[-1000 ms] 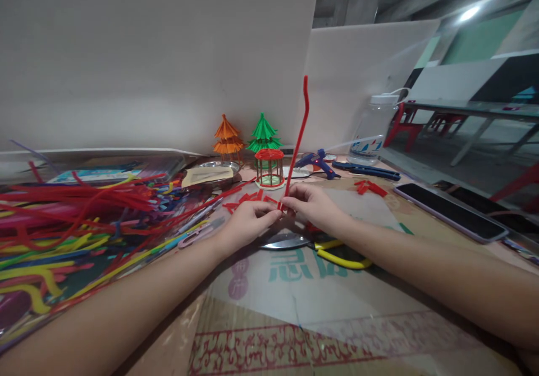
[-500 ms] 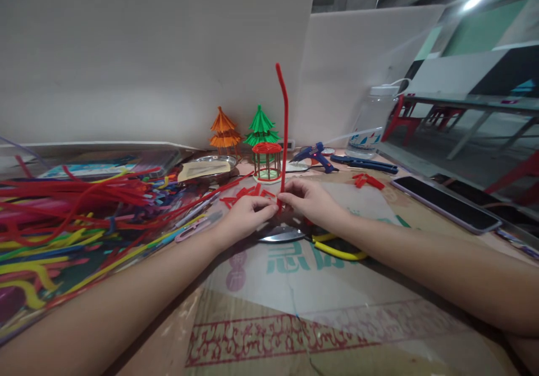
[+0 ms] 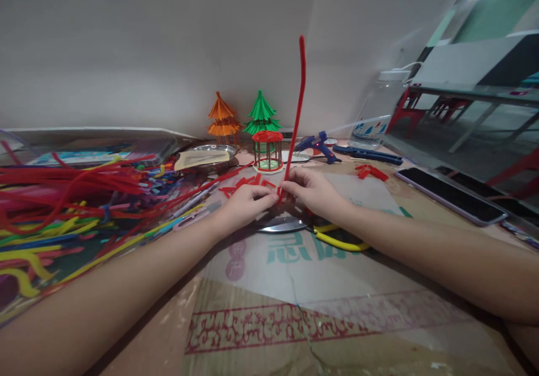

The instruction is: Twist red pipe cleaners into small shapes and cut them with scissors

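A long red pipe cleaner stands nearly upright, leaning a little to the right. Thumb and fingers of my right hand pinch it close to its lower end. My left hand is closed at the same end, fingertips almost meeting those of the right; its exact grip is partly hidden. Beneath both hands lies a shiny metal plate. Short cut red pieces are scattered just behind my left hand. Yellow handles of a tool show under my right wrist.
Behind the hands stand a small red-topped round frame, a green model roof and an orange one. A blue glue gun, water bottle and phone are on the right. Colourful pipe cleaners cover the left.
The top of the red pipe cleaner has swung to the right and its bend has straightened somewhat. Both hands stay together over the plate. The view has tilted slightly.
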{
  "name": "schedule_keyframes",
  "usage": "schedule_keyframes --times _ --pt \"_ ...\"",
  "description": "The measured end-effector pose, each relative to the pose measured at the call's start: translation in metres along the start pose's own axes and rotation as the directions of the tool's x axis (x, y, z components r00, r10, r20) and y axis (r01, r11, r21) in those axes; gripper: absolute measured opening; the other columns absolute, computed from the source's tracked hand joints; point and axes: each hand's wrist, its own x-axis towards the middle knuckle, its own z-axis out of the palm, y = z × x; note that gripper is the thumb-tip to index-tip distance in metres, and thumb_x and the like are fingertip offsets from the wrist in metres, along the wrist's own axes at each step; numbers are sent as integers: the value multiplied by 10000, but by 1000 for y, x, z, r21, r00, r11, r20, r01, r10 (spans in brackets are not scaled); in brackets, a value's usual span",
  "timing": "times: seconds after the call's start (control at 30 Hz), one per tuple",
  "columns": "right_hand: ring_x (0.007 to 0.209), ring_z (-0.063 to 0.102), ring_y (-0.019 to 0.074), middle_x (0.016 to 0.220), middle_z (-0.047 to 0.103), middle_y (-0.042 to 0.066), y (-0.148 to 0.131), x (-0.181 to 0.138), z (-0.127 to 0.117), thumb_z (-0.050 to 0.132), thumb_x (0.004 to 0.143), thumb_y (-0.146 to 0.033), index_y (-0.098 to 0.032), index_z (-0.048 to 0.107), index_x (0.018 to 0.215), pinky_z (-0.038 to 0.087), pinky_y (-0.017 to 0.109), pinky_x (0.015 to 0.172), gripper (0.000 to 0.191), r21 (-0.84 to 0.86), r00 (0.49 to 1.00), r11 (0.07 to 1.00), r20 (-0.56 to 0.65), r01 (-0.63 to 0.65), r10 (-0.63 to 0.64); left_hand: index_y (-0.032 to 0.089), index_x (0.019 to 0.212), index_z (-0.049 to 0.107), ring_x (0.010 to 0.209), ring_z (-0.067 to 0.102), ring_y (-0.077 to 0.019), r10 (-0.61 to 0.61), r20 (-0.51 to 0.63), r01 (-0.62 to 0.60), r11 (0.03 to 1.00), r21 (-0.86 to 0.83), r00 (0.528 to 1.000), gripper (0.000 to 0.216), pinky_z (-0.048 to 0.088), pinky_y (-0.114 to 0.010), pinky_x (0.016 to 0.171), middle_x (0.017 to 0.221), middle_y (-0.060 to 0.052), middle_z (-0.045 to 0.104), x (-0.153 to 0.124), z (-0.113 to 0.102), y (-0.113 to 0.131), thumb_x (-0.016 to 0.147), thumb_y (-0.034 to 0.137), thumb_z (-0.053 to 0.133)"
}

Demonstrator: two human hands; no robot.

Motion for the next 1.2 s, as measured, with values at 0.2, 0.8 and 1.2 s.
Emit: schedule_keyframes --times 0.2,0.8,1.2 --pt "468 486 108 583 566 -28 -1 0 0 561 828 -316 -187 551 746 375 235 456 154 -19 1000 1000 29 -6 7 111 743 687 588 506 -118 -14 1 14 999 -30 1000 330 379 -226 562 635 -9 591 0 0 0 838 393 544" --pt "597 543 147 643 604 -6 0 -2 0 574 833 -334 -198 572 726 392 263 546 173 -224 992 971 -71 82 -100 123 727 694 662 588 -158 -15 -8 15 999 33 1000 319 429 -238 620 695 -35 673 0 2 8 840 372 531" --pt "572 523 126 625 592 -22 -2 -4 1 596 812 -312 -190 585 704 392 251 551 163 -189 996 981 -62 48 -61 128 745 697 646 570 -142 13 -8 -13 997 70 1000 316 416 -222 594 706 -23 664 -1 3 7 852 380 540"
